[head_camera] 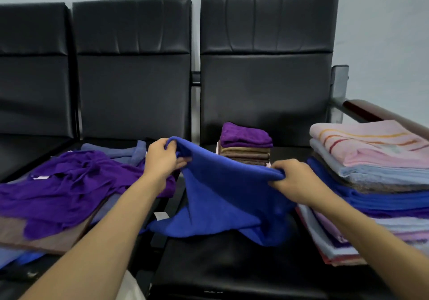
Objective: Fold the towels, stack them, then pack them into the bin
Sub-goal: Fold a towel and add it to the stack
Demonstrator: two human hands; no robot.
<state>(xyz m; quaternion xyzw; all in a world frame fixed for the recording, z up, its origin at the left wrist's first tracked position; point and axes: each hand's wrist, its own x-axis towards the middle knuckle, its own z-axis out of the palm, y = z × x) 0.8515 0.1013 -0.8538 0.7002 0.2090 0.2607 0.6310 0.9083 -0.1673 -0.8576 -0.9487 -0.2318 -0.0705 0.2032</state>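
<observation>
A row of black padded chairs (267,67) stands against a pale grey wall (383,21), a wooden armrest (362,109) at right.

The blue towel (222,195) hides the bottom of the small stack (246,144) at centre and nearly all of the pale rim (269,165) below it. Fingertips of the right hand (294,179) are buried in its folds. The right stack (371,172) and purple pile (69,183) are cut off by the frame's edges. The white tag (161,216) is too small to read.

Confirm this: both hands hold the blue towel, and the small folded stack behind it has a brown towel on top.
Wrong top: the head view shows a purple towel topping the small folded stack. The left hand and right hand do hold the blue towel.
</observation>
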